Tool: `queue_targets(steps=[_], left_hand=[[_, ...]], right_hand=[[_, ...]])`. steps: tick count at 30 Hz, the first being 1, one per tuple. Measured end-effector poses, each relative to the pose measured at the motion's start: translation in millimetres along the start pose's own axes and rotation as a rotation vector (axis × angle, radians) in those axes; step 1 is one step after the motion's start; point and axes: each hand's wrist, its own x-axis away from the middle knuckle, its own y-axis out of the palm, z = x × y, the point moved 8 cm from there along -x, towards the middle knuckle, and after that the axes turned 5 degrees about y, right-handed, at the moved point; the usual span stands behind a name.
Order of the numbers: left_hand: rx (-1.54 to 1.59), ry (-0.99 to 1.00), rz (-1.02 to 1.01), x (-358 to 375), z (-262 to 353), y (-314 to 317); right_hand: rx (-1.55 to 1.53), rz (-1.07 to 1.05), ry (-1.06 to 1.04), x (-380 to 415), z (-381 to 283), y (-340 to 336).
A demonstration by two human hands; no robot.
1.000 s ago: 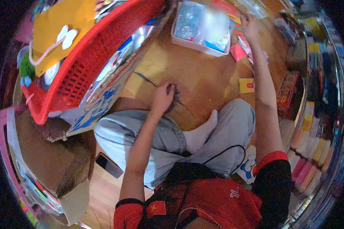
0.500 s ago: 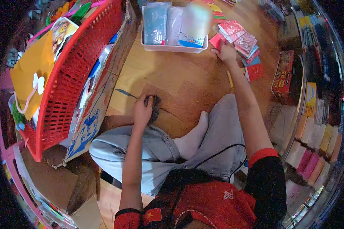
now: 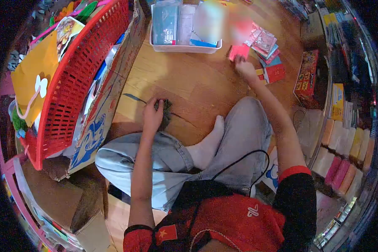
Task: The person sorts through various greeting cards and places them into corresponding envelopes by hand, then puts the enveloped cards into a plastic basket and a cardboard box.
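Note:
On the wooden floor in front of my crossed legs, my left hand (image 3: 153,115) is closed on a dark, crumpled cloth (image 3: 166,118). My right hand (image 3: 245,67) reaches forward and pinches a small pinkish-red packet (image 3: 238,52) by its near edge. Just beyond it lies a loose pile of flat red and pink packets (image 3: 264,42), some in clear wrapping. A red packet (image 3: 275,73) and a blue one (image 3: 271,61) stick out at the near side of that pile.
A white tray (image 3: 185,48) of plastic-wrapped flat goods stands ahead. At left, a red plastic basket (image 3: 77,84) leans over a cardboard box (image 3: 98,126). A red box (image 3: 307,73) and packed shelves line the right. A black cable (image 3: 239,158) crosses my lap.
My right hand has drawn the pinkish-red packet slightly nearer, away from the pile. My left hand stays on the cloth, its fingers slightly shifted. The whole view has shifted a little.

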Motion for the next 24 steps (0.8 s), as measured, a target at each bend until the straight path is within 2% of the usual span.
queue_targets(steps=[1, 3, 4, 6, 9, 12, 14, 16, 18, 19, 20, 21, 23, 24], left_hand=[[0.003, -0.001, 0.0, 0, -4, 2], [0.043, 0.085, 0.047, 0, -5, 3], [0.043, 0.084, 0.046, -1, -5, 3], [0.034, 0.041, -0.008, -2, -8, 6], [0.051, 0.058, -0.013, 0, -3, 4], [0.047, 0.122, 0.07, -1, -6, 0], [0.098, 0.059, 0.088, -4, -6, -7], [0.151, 0.013, 0.116, -1, -7, -15], [0.398, -0.012, 0.252, 0, -11, -27], [0.399, -0.007, 0.275, -1, -17, -26], [0.622, -0.102, 0.385, 2, -33, -24], [0.847, -0.2, 0.491, 7, -51, -20], [1.015, -0.074, 0.496, 12, -15, -13], [1.028, 0.016, 0.4, 21, 5, -2]], right_hand=[[0.002, -0.001, -0.001, 12, -4, 7], [-0.144, 0.238, -0.034, 41, -16, 6], [-0.144, 0.237, -0.035, 56, -22, -12], [-0.321, -0.034, -0.01, 79, -42, -54], [-0.282, -0.128, -0.049, 92, -72, -73], [-0.42, -0.033, -0.074, 97, -119, -120], [-0.516, -0.11, -0.169, 95, -167, -114], [-0.523, -0.06, -0.244, 99, -209, -117], [-0.513, 0.01, -0.318, 99, -226, -142], [-0.747, -0.053, -0.139, 94, -214, -157], [-0.974, -0.118, 0.035, 90, -203, -163], [-0.964, -0.109, 0.008, 90, -208, -164], [-1.502, 0.022, 0.321, 91, -193, -147], [-1.498, 0.023, 0.301, 93, -198, -146]])
